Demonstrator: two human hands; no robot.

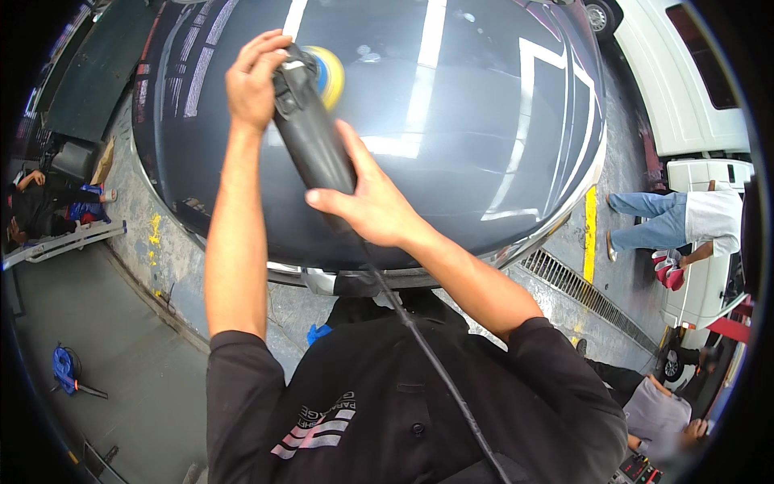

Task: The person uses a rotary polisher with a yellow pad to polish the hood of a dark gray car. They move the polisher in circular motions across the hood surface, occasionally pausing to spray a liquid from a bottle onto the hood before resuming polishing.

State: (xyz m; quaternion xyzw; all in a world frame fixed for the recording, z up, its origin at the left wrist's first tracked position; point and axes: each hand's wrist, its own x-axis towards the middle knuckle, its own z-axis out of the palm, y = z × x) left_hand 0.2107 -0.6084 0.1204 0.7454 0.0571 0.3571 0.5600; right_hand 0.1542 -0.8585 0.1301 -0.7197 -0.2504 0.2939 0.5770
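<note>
I look down from head height onto the glossy dark hood [451, 121] of a car, and I place everything else by that hood.

My left hand [254, 81] is over the far part of the hood, fingers [262, 50] curled shut around the front grip of a black electric polisher [313, 133]. My right hand [372, 202] is nearer the hood's front edge, wrapped around the rear of the polisher's body, thumb along its side. Both hands are closed firmly on the tool.

The polisher lies on the hood, pointing away from me. Its round yellow pad [329, 74] sits against the paint just beyond my left hand. A black power cord [427, 355] runs from the tool's rear, off the hood's front edge and down across my black shirt [403, 403].

Bright streaks of light reflect in the paint to the right of the tool.

Left of the hood, a person [36, 206] sits low on the concrete floor [121, 355], and a blue machine [66, 369] lies well away from the hood's front corner. Right of the hood are a yellow floor mark [590, 234] and a metal drain grate [580, 290]. Beyond these, a person in jeans and a white top [685, 222] bends beside a white vehicle [685, 81]. Another person in grey [657, 415] crouches nearer me, off the hood's front right corner.
</note>
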